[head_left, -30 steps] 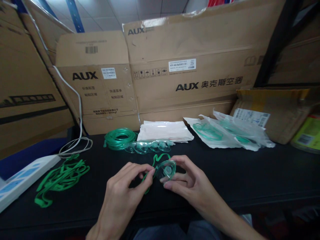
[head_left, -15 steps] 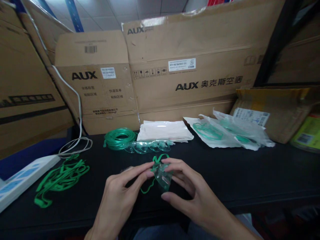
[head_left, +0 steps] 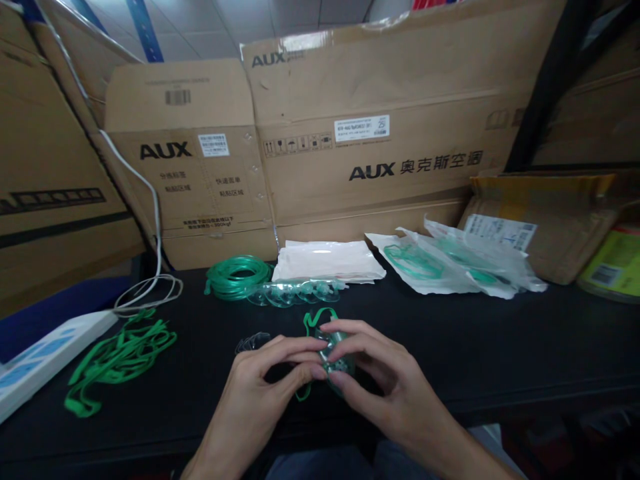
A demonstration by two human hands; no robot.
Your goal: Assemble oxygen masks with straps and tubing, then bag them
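Note:
A small see-through green oxygen mask (head_left: pixel 345 363) is held between my two hands above the black table, partly hidden by the fingers. My right hand (head_left: pixel 385 373) curls round its far and right side, with thumb and fingertips pressing on it. From the left, my left hand (head_left: pixel 280 373) pinches at the mask's near face with thumb and forefinger; whether a small part sits between those tips, I cannot make out. A green elastic strap (head_left: pixel 320 315) loops up behind the mask, and its other end hangs below the left fingertips. Beside the left hand lie thin clear plastic pieces (head_left: pixel 254 342).
Behind the hands are coiled green tubing (head_left: pixel 239 277), a row of clear green masks (head_left: pixel 300 293) and white pouches (head_left: pixel 327 261). Bagged green sets (head_left: pixel 450 260) lie to the right. Green straps (head_left: pixel 120 357) and a power strip (head_left: pixel 55 360) are at left. Cardboard boxes (head_left: pixel 310 180) wall the back.
The mask has turned in my hands, with its face now toward the left fingers. My left hand has moved right onto it, and the right fingers have closed in, uncovering the clear pieces.

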